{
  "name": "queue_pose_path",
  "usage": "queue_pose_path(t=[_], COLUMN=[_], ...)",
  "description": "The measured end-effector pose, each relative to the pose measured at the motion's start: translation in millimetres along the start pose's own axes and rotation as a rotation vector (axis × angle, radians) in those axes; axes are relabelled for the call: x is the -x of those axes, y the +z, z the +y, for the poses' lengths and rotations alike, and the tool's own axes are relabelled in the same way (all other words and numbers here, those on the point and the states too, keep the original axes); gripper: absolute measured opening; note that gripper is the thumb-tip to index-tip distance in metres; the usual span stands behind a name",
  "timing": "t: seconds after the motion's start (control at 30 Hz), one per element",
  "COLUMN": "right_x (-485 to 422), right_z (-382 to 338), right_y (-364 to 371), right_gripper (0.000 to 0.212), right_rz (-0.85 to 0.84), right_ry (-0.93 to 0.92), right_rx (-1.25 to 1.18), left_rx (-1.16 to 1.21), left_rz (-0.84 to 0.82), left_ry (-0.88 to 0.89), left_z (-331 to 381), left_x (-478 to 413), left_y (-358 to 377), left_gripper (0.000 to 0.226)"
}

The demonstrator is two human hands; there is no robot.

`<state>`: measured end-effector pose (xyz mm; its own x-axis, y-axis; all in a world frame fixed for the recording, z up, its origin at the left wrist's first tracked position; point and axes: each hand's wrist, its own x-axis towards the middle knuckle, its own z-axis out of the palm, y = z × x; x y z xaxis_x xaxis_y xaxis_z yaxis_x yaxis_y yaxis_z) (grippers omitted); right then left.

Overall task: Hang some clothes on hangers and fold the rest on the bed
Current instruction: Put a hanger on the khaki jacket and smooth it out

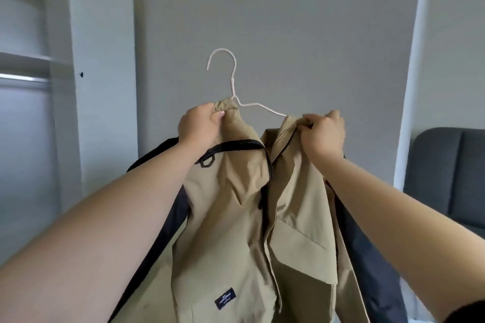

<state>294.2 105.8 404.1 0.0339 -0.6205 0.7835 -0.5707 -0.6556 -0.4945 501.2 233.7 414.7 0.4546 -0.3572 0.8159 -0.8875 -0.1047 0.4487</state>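
While both hands hold tan jacket (231, 217) up on white hanger (232, 81): left hand (199, 126) pinches collar just below-left of hanger neck, fingers curled on fabric; right hand (324, 134) grips other collar edge at hanger's right arm end. Hook upright above both hands, opening leftward. Closet rail (25, 78) well left of hanger, left hand nearer. Likely next: carry hook leftward over rail

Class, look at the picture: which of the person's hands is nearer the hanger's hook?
Left. The left hand pinches the jacket collar just below the hook; the right hand holds the collar farther right along the hanger.
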Motion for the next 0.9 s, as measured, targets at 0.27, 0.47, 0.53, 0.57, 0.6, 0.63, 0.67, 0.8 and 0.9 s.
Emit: queue_pose_path(t=[0.27, 0.47, 0.53, 0.57, 0.6, 0.63, 0.67, 0.8, 0.9], right_x=[28, 59, 84, 97, 107, 115, 120, 136, 120], right_z=[-58, -110, -138, -146, -146, -140, -127, -71, -51], right_y=[82, 106, 105, 104, 106, 108, 109, 116, 118], right_gripper=[0.055, 0.026, 0.026, 0.025, 0.024, 0.024, 0.023, 0.027, 0.018], right_rz=[-0.317, -0.430, -0.411, -0.370, -0.316, -0.284, -0.308, -0.789, -0.507], right_ry=[0.393, 0.052, -0.078, -0.110, -0.097, -0.044, 0.026, -0.038, -0.237], right_rx=[-0.425, -0.541, -0.693, -0.768, -0.810, -0.804, -0.742, -0.157, 0.050], left_rx=[-0.040, -0.138, -0.216, -0.243, -0.256, -0.244, -0.210, -0.097, -0.055], left_rz=[-0.062, -0.166, -0.262, -0.279, -0.279, -0.261, -0.226, -0.134, -0.143], left_ry=[-0.025, -0.082, -0.036, -0.041, -0.071, -0.120, -0.172, -0.195, -0.145], left_z=[-60, -115, -121, -124, -129, -136, -144, -163, -162], left_x=[19, 48, 61, 66, 70, 72, 73, 81, 87], left_y=[-33, -41, -30, -26, -24, -25, -28, -35, -30], left_gripper=[0.041, 0.023, 0.022, 0.024, 0.026, 0.025, 0.024, 0.025, 0.026])
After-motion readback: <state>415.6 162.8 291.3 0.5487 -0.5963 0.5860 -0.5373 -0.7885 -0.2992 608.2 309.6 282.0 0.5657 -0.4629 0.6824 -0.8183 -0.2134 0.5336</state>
